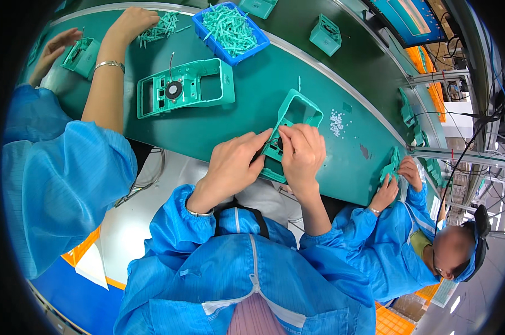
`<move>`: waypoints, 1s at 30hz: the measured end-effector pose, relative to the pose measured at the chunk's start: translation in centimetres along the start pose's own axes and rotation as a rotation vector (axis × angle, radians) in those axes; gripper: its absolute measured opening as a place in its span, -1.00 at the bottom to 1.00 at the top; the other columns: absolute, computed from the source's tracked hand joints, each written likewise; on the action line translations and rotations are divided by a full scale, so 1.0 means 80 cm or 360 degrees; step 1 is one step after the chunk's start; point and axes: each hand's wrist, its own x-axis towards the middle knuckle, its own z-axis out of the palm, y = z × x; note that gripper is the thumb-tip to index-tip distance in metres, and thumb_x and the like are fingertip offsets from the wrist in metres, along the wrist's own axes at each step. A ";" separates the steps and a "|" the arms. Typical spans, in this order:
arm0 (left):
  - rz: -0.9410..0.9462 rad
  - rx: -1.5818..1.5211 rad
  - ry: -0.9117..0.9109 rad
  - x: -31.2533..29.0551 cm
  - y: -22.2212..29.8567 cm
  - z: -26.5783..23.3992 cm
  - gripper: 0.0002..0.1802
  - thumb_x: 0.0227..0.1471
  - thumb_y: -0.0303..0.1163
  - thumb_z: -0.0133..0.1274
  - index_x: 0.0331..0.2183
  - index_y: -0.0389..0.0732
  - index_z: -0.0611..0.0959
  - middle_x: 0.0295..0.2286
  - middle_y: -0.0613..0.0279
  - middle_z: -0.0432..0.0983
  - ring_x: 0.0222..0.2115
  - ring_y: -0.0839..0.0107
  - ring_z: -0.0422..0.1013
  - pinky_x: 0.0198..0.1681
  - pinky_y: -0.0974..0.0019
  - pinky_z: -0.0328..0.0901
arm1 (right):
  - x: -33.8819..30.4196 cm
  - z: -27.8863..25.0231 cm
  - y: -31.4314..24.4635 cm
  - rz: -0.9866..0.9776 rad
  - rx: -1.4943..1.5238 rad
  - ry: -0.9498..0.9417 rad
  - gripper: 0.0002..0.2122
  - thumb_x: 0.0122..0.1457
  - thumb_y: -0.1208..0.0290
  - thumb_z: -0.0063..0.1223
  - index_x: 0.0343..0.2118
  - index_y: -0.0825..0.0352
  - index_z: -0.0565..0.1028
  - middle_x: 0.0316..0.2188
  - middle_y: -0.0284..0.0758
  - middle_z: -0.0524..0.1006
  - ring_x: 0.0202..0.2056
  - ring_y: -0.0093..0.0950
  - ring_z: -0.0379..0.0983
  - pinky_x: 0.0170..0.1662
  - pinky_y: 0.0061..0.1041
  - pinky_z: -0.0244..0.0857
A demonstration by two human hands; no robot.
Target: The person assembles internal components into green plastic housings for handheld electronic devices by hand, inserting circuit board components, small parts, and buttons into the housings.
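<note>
A green plastic housing (298, 103) with a large rectangular opening stands at the near edge of the table in front of me. My left hand (236, 163) is closed on the housing's left side, thumb toward its inside. Over the middle of the housing, my right hand (304, 152) has its fingers pinched together. What they hold, if anything, is hidden. A dark round part shows partly behind the right fingertips. To the left lies a similar green housing (212, 102) with a black round speaker (174, 90) and a thin upright wire.
Beyond the housings sits a blue bin (258, 49) of small green strips, beside a loose strip pile (162, 28). Small white pieces (337, 123) lie to the right. Another person's arm (108, 72) reaches in from the left; a co-worker's hands (387, 192) hold a green part at right.
</note>
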 end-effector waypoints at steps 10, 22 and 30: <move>-0.0010 -0.0019 -0.0001 0.003 0.002 0.001 -0.41 0.05 -0.47 0.18 0.17 -0.13 0.62 -0.37 0.11 0.57 -0.41 0.11 0.53 -0.33 0.09 0.39 | 0.000 -0.003 0.008 0.0053 0.0162 -0.0061 -0.90 0.05 0.55 0.35 -0.36 0.27 0.68 -0.40 -0.42 0.59 -0.37 -0.42 0.50 -0.32 -0.37 0.14; 0.0001 -0.0009 0.0020 0.004 -0.002 0.009 -0.40 0.05 -0.48 0.14 0.17 -0.12 0.63 -0.39 0.12 0.56 -0.43 0.13 0.52 -0.35 0.10 0.38 | -0.007 0.003 0.016 0.0003 0.0187 -0.0009 -0.87 0.00 0.60 0.38 -0.36 0.27 0.68 -0.41 -0.43 0.60 -0.39 -0.46 0.51 -0.33 -0.39 0.09; -0.0002 -0.0008 0.0026 0.005 -0.004 0.012 -0.41 0.06 -0.48 0.15 0.18 -0.11 0.63 -0.39 0.13 0.56 -0.42 0.13 0.52 -0.35 0.10 0.38 | -0.005 0.001 0.018 0.0007 0.0164 -0.0034 -0.87 0.00 0.60 0.38 -0.37 0.28 0.68 -0.42 -0.42 0.60 -0.40 -0.46 0.51 -0.35 -0.38 0.09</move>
